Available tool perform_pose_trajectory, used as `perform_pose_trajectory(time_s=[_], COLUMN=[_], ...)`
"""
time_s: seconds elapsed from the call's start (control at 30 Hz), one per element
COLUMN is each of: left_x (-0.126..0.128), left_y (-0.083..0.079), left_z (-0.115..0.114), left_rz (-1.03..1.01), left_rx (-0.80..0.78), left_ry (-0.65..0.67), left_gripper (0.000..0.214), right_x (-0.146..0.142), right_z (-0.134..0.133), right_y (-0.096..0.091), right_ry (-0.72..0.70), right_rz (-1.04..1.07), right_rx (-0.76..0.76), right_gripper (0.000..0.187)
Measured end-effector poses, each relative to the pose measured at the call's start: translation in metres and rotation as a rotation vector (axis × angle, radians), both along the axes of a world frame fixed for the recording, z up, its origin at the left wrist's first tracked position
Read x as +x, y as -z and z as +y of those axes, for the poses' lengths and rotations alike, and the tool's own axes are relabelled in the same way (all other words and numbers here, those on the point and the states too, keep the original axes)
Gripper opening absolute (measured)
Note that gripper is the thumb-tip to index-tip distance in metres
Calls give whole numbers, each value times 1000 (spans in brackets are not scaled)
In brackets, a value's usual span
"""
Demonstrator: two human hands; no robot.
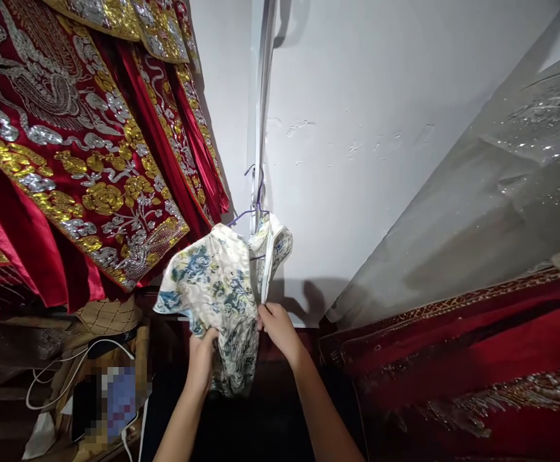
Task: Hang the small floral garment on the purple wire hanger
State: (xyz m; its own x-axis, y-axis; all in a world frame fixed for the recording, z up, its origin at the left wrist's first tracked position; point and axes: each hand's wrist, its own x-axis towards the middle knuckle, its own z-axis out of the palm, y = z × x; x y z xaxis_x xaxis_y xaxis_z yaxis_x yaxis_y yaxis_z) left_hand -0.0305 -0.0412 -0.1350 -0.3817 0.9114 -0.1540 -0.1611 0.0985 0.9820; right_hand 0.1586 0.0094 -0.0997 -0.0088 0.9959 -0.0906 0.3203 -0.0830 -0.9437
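A short-sleeved floral shirt (pixel 207 273), cream with blue and green flowers, hangs in front of me on a thin purple hanger (pixel 259 204). The hanger's hook is up by a pale vertical strip on the wall. My left hand (pixel 203 356) grips the shirt's side below the sleeve, fingers partly hidden behind the cloth. With fingers pinched, my right hand (pixel 277 327) holds the front opening edge, where a white band runs up to the collar. The shirt's front is parted near the neck, and its lower end bunches between my hands.
Red embroidered cloth (pixel 101 173) with gold and silver sequins hangs at left. Below it, a white cable (pixel 58 362) lies over clutter beside a pixelated patch. A translucent glittery cover (pixel 476 186) and red beaded garments (pixel 453 359) are at right. A white wall (pixel 356 83) stands behind.
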Motion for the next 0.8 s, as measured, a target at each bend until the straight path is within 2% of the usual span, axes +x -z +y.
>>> perform_pose_trajectory(time_s=[0.1, 0.13, 0.17, 0.2, 0.3, 0.33, 0.4, 0.5, 0.6, 0.67, 0.73, 0.8], left_x=[-10, -8, -3, 5, 35, 45, 60, 71, 72, 72, 74, 77], left_y=[10, 11, 11, 10, 2, -1, -6, -9, -9, -6, -3, 0], left_z=[-2, -4, -5, -7, -7, -5, 1, 6, 6, 3, -1, -4], left_rz=[219, 283, 331, 361, 342, 323, 313, 352, 399, 452, 519, 581], left_rx=[136, 187, 231, 264, 292, 288, 296, 349, 383, 396, 403, 409], left_ry=[-309, -356, -340, -254, 157, 259, 382, 452, 427, 415, 410, 429], left_gripper=[52, 49, 43, 37, 30, 30, 24, 18, 15, 12, 12, 13], right_x=[4, 4, 3, 1, -9, -12, -17, -17, -10, -4, 2, 7], right_z=[-10, -13, -16, -18, -26, -28, -34, -43, -49, -45, -32, -10], right_y=[9, 12, 14, 16, 15, 13, 6, -7, -19, -30, -51, -81], right_ry=[-12, -18, -25, -32, -23, -2, 54, 61, -30, -42, -37, -45], right_rz=[20, 37, 61, 93, 201, 240, 323, 419, 474, 507, 511, 481], right_rx=[-23, -32, -35, -32, 12, 29, 49, 55, -5, -55, -41, 43], right_gripper=[44, 46, 47, 49, 51, 50, 50, 51, 45, 41, 39, 37])
